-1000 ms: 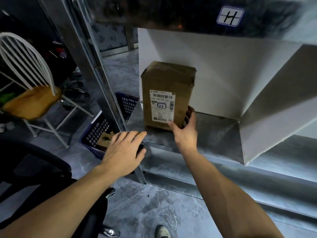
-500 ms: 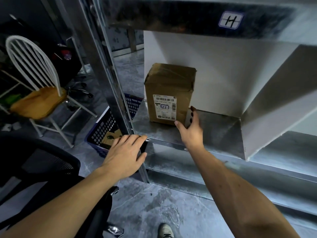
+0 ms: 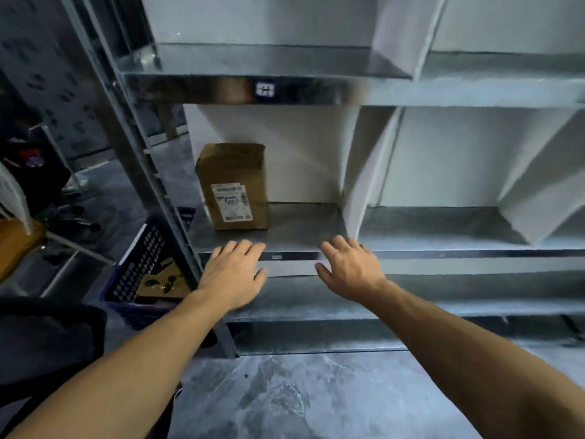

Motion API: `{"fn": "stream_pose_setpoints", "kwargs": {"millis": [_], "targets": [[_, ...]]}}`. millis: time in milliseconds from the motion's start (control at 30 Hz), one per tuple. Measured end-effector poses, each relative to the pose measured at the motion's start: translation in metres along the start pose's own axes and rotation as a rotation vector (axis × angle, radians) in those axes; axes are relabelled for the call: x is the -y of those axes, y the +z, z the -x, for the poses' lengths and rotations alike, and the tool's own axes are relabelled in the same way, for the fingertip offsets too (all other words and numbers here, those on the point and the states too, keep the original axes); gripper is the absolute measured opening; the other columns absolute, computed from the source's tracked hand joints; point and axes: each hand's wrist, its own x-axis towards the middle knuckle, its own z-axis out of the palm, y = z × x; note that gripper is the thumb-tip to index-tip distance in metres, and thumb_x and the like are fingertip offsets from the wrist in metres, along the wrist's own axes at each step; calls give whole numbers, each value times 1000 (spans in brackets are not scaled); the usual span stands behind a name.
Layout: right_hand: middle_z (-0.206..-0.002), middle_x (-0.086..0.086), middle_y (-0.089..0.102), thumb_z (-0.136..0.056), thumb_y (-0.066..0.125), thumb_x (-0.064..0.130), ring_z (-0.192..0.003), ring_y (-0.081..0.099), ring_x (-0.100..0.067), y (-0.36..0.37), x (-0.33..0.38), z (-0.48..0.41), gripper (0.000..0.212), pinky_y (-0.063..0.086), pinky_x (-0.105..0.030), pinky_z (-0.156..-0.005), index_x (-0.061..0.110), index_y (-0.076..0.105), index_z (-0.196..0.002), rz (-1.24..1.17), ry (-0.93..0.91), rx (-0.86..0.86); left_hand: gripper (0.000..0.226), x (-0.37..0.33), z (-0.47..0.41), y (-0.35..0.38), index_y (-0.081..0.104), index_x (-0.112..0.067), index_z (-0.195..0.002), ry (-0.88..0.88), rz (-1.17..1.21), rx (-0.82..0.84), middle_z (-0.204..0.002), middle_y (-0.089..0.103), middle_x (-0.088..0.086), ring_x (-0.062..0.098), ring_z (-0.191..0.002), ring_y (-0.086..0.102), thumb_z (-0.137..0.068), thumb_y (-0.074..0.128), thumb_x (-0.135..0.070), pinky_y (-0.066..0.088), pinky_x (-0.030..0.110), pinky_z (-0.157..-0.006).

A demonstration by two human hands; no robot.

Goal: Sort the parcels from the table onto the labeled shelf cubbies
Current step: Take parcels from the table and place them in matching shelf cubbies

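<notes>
A brown cardboard parcel point(image 3: 234, 186) with a white shipping label stands upright at the left of a metal shelf cubby point(image 3: 304, 226). The beam above that cubby carries a label reading H point(image 3: 265, 89). My left hand point(image 3: 234, 272) hovers in front of the shelf's front edge, fingers straight and holding nothing. My right hand point(image 3: 349, 267) is beside it to the right, also spread and empty, clear of the parcel. Neither hand touches the box.
White dividers point(image 3: 357, 172) split the metal rack into cubbies. A dark blue plastic crate point(image 3: 148, 264) with cardboard inside sits on the floor left of the rack post point(image 3: 139, 160). A white chair with a wooden seat point(image 3: 15, 239) and a black office chair point(image 3: 47, 337) are at left.
My right hand let go of the parcel and pulled back to the shelf's front edge. The view backed away and rose, showing more of the rack. The parcel stays in the H cubby.
</notes>
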Motion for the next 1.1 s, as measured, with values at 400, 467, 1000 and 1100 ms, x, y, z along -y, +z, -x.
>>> {"fn": "stream_pose_setpoints", "kwargs": {"millis": [400, 467, 1000, 1100], "targets": [[-130, -8, 55, -99, 38, 56, -118, 54, -31, -48, -167, 169, 48, 44, -43, -94, 21, 48, -131, 112, 303, 48, 54, -230, -30, -2, 35, -25, -144, 357, 34, 2, -139, 45, -2, 24, -125, 42, -95, 39, -47, 36, 40, -101], [-129, -8, 55, -99, 39, 56, -117, 54, -31, -59, -209, 212, 48, 45, -43, -93, 22, 48, -130, 126, 378, 33, 53, -285, -32, -3, 36, -25, -144, 423, 30, -6, -139, 45, -2, 24, -126, 41, -95, 39, -48, 34, 39, -103], [-118, -10, 56, -96, 44, 53, -108, 57, -36, -122, -459, 561, 39, 49, -43, -80, 20, 51, -117, 192, 978, -41, 51, -737, -1, -7, 43, -28, -137, 974, 77, -54, -133, 51, 0, 25, -122, 46, -92, 44, -51, 37, 40, -101], [-118, -11, 56, -96, 44, 52, -106, 56, -36, -127, -487, 613, 39, 51, -43, -80, 19, 50, -117, 194, 1099, -42, 49, -805, 8, -5, 46, -27, -134, 1093, 61, -78, -130, 53, 0, 25, -117, 49, -92, 44, -51, 40, 40, -97]]}}
